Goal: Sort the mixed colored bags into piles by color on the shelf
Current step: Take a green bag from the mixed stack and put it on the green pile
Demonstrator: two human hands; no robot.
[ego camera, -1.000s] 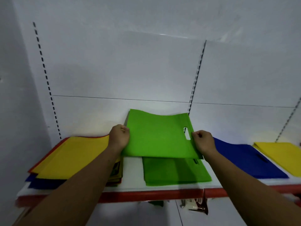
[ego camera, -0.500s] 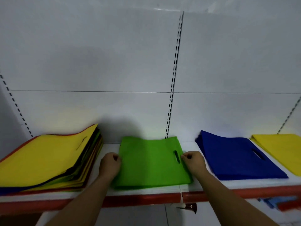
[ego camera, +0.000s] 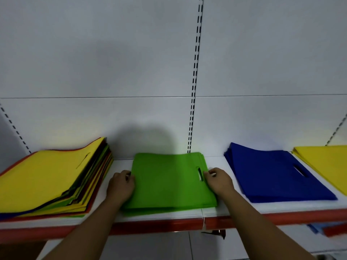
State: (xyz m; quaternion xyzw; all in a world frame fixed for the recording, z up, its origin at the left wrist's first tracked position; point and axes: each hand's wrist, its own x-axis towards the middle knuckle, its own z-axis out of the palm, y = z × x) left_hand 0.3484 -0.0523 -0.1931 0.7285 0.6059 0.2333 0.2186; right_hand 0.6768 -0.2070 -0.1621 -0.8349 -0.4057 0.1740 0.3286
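A green bag [ego camera: 167, 177] lies flat on top of the green pile in the middle of the white shelf [ego camera: 221, 211]. My left hand [ego camera: 121, 185] grips its left edge with curled fingers. My right hand [ego camera: 218, 180] pinches its right edge beside the handle slot. The mixed stack [ego camera: 47, 181], yellow on top with several colours beneath, sits at the left. A blue pile [ego camera: 272, 175] lies to the right, and a yellow pile [ego camera: 326, 162] at the far right.
The shelf has a red front lip [ego camera: 169, 225]. A white back panel with slotted uprights [ego camera: 195, 91] rises behind the piles. Blue and red items [ego camera: 330, 228] show on a lower shelf at the right.
The green bag came down from in front of the back panel onto the green pile. Both hands lowered with it and still hold its edges. The view shifted right.
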